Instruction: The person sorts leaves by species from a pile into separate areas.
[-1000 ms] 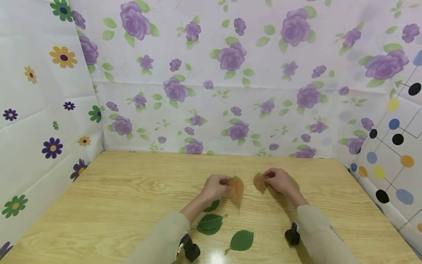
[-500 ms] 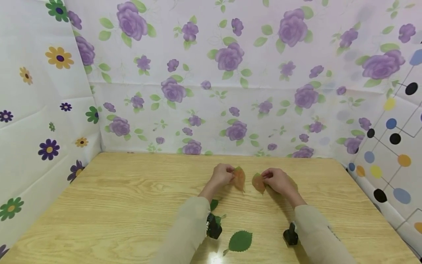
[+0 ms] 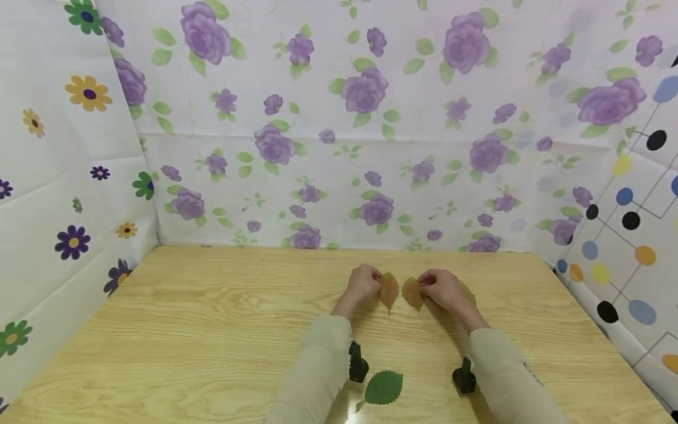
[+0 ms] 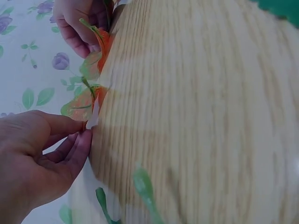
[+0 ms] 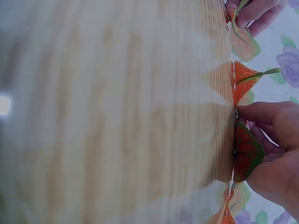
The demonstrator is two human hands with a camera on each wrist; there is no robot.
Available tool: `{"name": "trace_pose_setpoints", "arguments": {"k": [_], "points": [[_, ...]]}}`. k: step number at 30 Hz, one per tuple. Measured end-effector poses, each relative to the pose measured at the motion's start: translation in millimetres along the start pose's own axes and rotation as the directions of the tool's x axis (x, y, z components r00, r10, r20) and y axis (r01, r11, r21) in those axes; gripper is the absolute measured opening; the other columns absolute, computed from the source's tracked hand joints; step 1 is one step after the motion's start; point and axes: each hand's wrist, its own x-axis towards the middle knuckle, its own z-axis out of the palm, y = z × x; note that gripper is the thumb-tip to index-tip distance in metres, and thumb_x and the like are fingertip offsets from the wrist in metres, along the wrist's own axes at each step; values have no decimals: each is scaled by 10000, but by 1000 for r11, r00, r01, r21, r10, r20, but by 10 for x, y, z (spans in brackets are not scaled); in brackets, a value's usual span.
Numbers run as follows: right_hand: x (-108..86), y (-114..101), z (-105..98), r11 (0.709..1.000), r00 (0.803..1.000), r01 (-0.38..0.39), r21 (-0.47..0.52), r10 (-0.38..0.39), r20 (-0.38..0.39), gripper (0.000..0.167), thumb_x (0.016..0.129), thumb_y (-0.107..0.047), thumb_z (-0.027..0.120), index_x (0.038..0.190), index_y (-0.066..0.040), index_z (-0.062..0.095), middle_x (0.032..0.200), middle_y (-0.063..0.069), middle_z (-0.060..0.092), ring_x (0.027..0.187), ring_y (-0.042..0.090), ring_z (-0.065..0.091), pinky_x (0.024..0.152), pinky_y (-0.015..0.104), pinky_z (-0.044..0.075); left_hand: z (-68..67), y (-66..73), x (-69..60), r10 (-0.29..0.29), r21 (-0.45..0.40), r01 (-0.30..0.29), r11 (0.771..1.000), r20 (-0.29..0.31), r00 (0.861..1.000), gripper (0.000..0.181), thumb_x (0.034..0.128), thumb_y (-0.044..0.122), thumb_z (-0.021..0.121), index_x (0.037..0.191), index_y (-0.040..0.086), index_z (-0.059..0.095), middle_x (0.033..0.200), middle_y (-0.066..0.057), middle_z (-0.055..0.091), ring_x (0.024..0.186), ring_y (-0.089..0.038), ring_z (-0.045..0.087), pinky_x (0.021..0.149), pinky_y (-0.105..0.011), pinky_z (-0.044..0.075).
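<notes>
My left hand (image 3: 365, 282) pinches the left edge of an orange leaf (image 3: 389, 288) with green edges, its stem pointing down toward me. Close by on the right, apart by a narrow gap, is a second orange leaf (image 3: 411, 293). My right hand (image 3: 445, 287) pinches its right edge between thumb and fingers. Both leaves are low at the tabletop; the left wrist view shows them nearly edge-on. Another orange-green leaf (image 5: 247, 151) lies beneath my right hand, mostly covered in the head view.
A green leaf (image 3: 384, 387) lies on the wooden table (image 3: 212, 330) near the front. Green stems (image 4: 144, 186) show beside my left hand. Black wrist cameras (image 3: 357, 364) hang under both sleeves. Patterned cloth (image 3: 318, 141) rises behind the table and at both sides.
My left hand has moved away from me and slightly right, bringing its orange leaf alongside the other. The left sleeve now covers the green leaves on the left. My right hand has hardly moved.
</notes>
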Motion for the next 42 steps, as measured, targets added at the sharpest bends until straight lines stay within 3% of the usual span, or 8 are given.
{"name": "trace_pose_setpoints", "arguments": {"k": [9, 12, 13, 18, 25, 42], "points": [[-15, -38, -6, 1000, 1000, -12, -6, 12, -3, 169, 915, -37, 613, 1055, 46, 656, 983, 138, 661, 915, 304, 619, 791, 430, 517, 129, -142, 138, 35, 0, -35, 999, 0, 999, 226, 766, -99, 612, 974, -87, 698, 811, -107, 636, 681, -186, 556, 590, -243, 496], [-19, -46, -4, 1000, 1000, -16, -6, 16, 1, 168, 918, -43, 613, 1057, 40, 657, 984, 136, 661, 915, 300, 620, 792, 428, 517, 138, -124, 111, 29, -3, -29, 1000, -12, 1000, 216, 772, -100, 623, 973, -86, 700, 809, -104, 636, 687, -183, 550, 588, -242, 487], [-19, -47, -6, 1000, 1000, -15, -7, 15, 3, 170, 919, -44, 612, 1059, 41, 657, 985, 139, 661, 916, 302, 620, 792, 430, 516, 121, -73, 79, -1, 1, 1, 1000, -10, 1000, 215, 785, -107, 631, 989, -89, 697, 826, -115, 642, 706, -194, 554, 606, -250, 488], [-15, -45, -7, 1000, 1000, -21, -8, 21, 3, 169, 914, -39, 614, 1058, 41, 656, 984, 137, 661, 914, 300, 620, 789, 428, 518, 130, -21, 17, 13, 43, -11, 999, -53, 998, 172, 791, -90, 655, 957, -87, 698, 786, -93, 622, 696, -160, 504, 598, -226, 450], [-7, -31, 9, 1000, 1000, -13, -2, 13, 6, 172, 916, -37, 616, 1063, 45, 656, 981, 131, 660, 915, 297, 620, 789, 426, 520, 162, -77, 44, 24, 93, -17, 995, -69, 997, 124, 803, -60, 656, 921, -67, 692, 756, -60, 598, 693, -154, 513, 619, -225, 471], [-35, -71, 12, 1000, 1000, -16, -6, 16, -7, 174, 914, -7, 608, 1072, 56, 645, 978, 140, 656, 916, 303, 616, 767, 412, 523, 148, -123, 37, 82, 94, -76, 993, -64, 995, 167, 801, -79, 668, 965, -94, 689, 816, -102, 633, 769, -205, 567, 705, -280, 518]]}}
